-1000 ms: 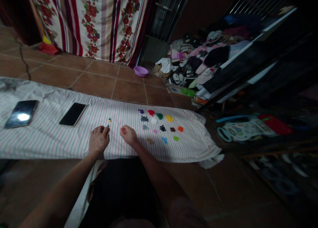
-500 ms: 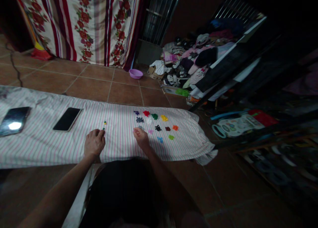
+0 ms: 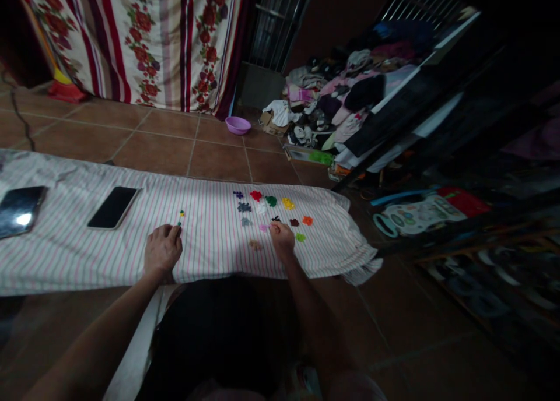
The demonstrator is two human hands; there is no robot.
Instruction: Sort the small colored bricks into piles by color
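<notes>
My left hand (image 3: pixel 163 250) rests on the striped cloth (image 3: pixel 210 243), fingers bent and closed at a small green piece (image 3: pixel 179 224). Just beyond it lie small green and yellow pieces (image 3: pixel 182 214). Over the sorted piles, my right hand (image 3: pixel 283 238) is closed in a pinch; what is in it, if anything, is too small to make out. Its fingertips are beside the pink pile (image 3: pixel 263 228) and in front of the partly covered black pile (image 3: pixel 275 219). Nearby are light grey (image 3: pixel 246 221), brown (image 3: pixel 294 222), lime green (image 3: pixel 300 237) and tan (image 3: pixel 255 245) piles.
More piles lie farther back: red (image 3: pixel 255 196), dark green (image 3: pixel 271 201), yellow (image 3: pixel 287 203) and dark grey (image 3: pixel 244 207). A phone (image 3: pixel 114 207) and a dark tablet-like device (image 3: pixel 21 210) lie at left. Beyond, a purple basin (image 3: pixel 238 125) stands on the tiled floor.
My right hand has moved right, from beside the light grey pile to the pink and black piles. That uncovers the tan pile and hides the light blue one. My left hand stays at the green piece.
</notes>
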